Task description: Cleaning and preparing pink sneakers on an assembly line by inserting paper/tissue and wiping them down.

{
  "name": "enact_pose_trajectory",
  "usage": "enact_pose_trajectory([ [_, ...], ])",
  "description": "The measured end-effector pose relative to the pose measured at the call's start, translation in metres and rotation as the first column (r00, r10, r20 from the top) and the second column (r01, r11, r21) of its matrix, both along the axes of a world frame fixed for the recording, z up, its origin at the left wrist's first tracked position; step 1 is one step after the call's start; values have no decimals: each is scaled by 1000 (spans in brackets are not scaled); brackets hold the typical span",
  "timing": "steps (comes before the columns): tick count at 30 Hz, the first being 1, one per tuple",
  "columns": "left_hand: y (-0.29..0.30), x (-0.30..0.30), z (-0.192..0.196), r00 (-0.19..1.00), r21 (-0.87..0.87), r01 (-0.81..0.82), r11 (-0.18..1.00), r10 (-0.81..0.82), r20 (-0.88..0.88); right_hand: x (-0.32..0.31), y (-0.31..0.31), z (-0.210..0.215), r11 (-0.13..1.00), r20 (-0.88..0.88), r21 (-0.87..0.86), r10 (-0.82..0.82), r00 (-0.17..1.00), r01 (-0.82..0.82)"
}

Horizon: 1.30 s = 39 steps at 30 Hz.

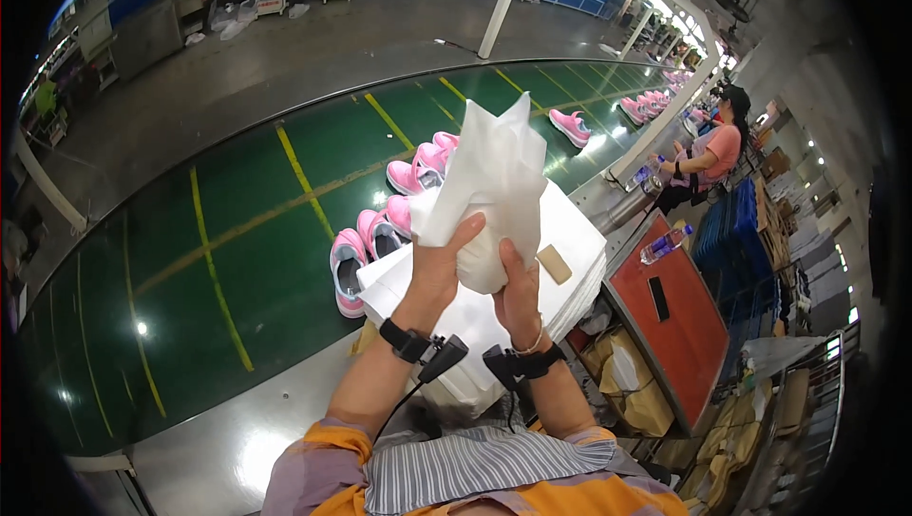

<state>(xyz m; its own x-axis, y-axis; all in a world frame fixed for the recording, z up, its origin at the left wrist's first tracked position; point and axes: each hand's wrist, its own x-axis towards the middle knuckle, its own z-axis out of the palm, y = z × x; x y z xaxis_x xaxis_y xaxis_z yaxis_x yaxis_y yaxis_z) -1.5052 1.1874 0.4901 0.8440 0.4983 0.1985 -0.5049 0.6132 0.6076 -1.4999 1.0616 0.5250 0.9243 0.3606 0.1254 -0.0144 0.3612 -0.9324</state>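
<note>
Between my two hands is a wad of white tissue paper (503, 169), rounded at the bottom and flaring into pointed corners at the top. My left hand (439, 267) grips its left side with the thumb across the front. From the right, my right hand (517, 296) presses its thumb and fingers against the lower part. Whether anything lies inside the paper cannot be seen. Beneath the hands is a thick stack of white paper sheets (578, 236), with a small tan block (554, 264) on it. Several pink shoes (349, 271) stand just left of the stack, partly hidden by the paper.
The green conveyor belt (247, 259) with yellow lines runs along the far side, carrying more pink shoes (570, 127). At right, a red-topped table (684, 350) holds a bottle (665, 244) and a black phone (658, 298). A co-worker (714, 157) sits beyond it.
</note>
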Motion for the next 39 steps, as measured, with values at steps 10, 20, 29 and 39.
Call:
enact_pose_trajectory([
  [10, -24, -55, 44, 963, 132, -5, 991, 41, -267, -4, -8, 37, 846, 622, -520, 284, 730, 114],
  [20, -17, -34, 26, 905, 340, -275, 899, 362, -225, 4, -8, 7, 785, -73, -173, 592, 802, -595],
  [29, 89, 19, -32, 871, 573, 386, 723, -81, -484, 32, -76, -37, 737, 277, -670, 135, 951, 91],
  [39, 121, 127, -168, 910, 829, 383, -407, 12, -415, 38, -133, -94, 717, 271, -656, -67, 960, 235],
])
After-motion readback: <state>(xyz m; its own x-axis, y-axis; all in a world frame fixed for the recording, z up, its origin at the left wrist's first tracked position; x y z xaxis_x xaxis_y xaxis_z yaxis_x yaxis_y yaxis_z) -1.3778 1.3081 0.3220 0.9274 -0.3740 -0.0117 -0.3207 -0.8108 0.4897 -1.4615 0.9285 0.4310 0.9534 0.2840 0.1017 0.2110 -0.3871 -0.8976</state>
